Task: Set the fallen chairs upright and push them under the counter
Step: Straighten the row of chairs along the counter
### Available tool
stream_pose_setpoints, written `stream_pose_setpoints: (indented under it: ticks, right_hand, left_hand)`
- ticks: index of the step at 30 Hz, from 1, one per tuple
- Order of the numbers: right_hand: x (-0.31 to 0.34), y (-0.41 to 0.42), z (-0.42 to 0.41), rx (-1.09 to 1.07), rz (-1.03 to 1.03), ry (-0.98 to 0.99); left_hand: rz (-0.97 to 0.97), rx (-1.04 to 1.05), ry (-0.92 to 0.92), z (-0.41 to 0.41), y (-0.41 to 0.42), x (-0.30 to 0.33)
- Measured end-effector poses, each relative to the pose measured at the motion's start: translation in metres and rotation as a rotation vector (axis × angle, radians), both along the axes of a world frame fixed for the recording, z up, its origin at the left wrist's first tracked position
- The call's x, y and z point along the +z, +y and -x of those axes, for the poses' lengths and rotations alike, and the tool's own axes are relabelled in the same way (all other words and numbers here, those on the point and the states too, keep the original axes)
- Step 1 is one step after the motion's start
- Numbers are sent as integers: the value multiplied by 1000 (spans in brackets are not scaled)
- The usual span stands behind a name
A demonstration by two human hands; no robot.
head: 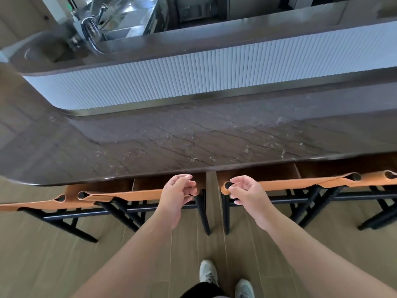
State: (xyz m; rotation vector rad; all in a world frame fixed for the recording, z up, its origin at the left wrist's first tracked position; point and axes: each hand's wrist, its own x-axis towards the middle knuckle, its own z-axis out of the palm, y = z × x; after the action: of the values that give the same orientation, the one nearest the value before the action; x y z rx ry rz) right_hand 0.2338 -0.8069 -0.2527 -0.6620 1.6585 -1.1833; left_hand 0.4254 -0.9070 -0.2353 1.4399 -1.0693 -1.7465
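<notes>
Where tucked upright under counter (193, 136): left chair (120, 195) beside loosely curled, empty left hand (175, 196); right chair (290, 184), corner post touched by relaxed right hand (245, 191).

A long dark brown stone-patterned desk (193, 136) with pale veins runs across the view, its left end curving round. Behind it rises a white ribbed panel (193, 78), with a thin metal strip along its foot, topped by a narrower dark ledge (214, 37). Beyond the ledge stands a stainless steel sink unit (120, 20) with a curved chrome tap (91, 33). The floor (43, 254) is of light tan wood-look planks. Soft, even light falls over everything.
</notes>
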Motion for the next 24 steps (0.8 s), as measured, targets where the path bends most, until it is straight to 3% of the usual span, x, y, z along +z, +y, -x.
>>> stream_pose_setpoints:
  ticks: [14,24]
  right_hand:
    - [-5,-45,1,-160,-105,-70]
    - [-28,-68,-4,-236,-140,-130]
  left_hand:
    - [-191,-7,128,-2,-61,-42]
    - [-305,10,68,-3,-91,-70]
